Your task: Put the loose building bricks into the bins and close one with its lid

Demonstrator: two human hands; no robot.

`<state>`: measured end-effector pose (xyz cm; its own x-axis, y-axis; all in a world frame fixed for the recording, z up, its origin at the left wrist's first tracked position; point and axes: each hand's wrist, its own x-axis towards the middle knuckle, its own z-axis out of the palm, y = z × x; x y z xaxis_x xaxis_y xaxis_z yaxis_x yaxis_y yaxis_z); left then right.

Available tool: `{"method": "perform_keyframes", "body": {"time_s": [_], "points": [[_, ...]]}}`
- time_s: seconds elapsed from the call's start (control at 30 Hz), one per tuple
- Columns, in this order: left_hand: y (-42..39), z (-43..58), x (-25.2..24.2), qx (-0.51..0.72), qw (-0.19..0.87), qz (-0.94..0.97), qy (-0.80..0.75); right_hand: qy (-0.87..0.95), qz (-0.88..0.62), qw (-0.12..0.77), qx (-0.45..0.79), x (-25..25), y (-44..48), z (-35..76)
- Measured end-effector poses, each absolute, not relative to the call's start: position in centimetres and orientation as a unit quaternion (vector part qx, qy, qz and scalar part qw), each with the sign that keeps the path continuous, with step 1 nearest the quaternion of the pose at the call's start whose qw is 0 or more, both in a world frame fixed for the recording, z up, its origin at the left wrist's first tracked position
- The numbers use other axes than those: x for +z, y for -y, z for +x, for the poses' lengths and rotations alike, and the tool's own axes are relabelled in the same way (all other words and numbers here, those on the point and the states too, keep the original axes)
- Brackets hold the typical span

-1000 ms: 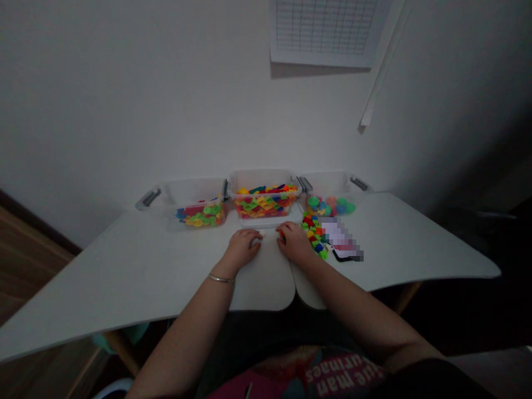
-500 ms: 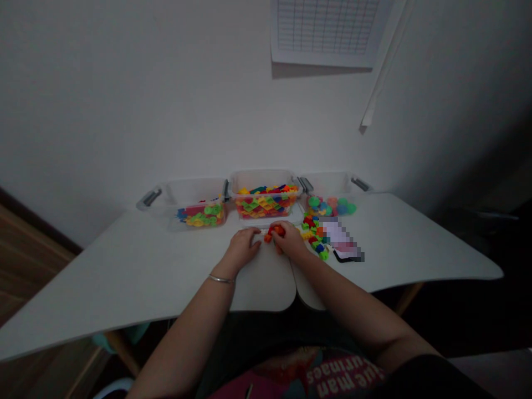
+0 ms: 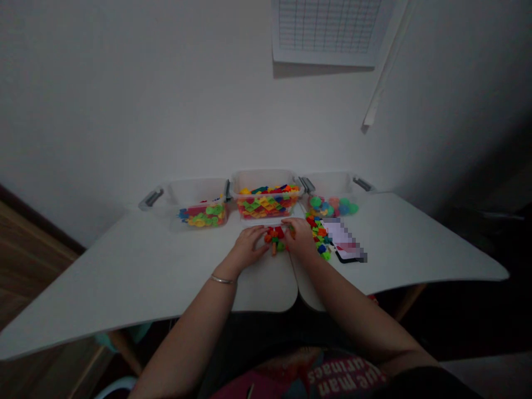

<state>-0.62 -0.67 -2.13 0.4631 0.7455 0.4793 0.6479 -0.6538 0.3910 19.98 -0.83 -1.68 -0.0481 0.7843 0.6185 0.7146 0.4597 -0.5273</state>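
A small cluster of red, orange and green toy blocks lies on the white table between my two hands. My left hand rests palm down at the cluster's left side, its fingers stretched toward the pieces and touching them. My right hand sits at the cluster's right side with its fingers curled over the blocks. A loose pile of coloured blocks lies just right of my right hand. A bracelet circles my left wrist.
Three clear plastic tubs stand in a row against the wall: a left tub, a middle tub full of coloured pieces, and a right tub holding round green and blue pieces. A blurred-out flat object lies right of the pile.
A handful of red and orange blocks came from the right pile to the spot between my hands. My left hand's fingers have stretched out toward them.
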Motion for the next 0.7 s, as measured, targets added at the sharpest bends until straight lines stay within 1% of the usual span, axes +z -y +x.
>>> {"method": "perform_keyframes", "body": {"time_s": [0.07, 0.13, 0.33, 0.43, 0.7], "points": [[0.9, -0.5, -2.1, 0.306, 0.067, 0.864, -0.395, 0.731, -0.537, 0.421, 0.008, -1.7, 1.3, 20.6], [1.1, -0.3, -2.0, 0.292, 0.058, 0.879, -0.372, 0.732, -0.557, 0.392, 0.007, -2.0, 1.5, 20.8], [1.4, 0.2, -1.7, 0.263, 0.045, 0.896, -0.355, 0.741, -0.56, 0.369, 0.017, -3.3, 1.1, 19.7], [1.4, 0.2, -1.7, 0.285, 0.051, 0.884, -0.366, 0.752, -0.539, 0.378, 0.031, -3.3, 0.9, 19.3], [1.2, 0.0, -1.9, 0.316, 0.062, 0.872, -0.367, 0.75, -0.483, 0.443, 0.082, -3.0, 0.0, 19.3]]}}
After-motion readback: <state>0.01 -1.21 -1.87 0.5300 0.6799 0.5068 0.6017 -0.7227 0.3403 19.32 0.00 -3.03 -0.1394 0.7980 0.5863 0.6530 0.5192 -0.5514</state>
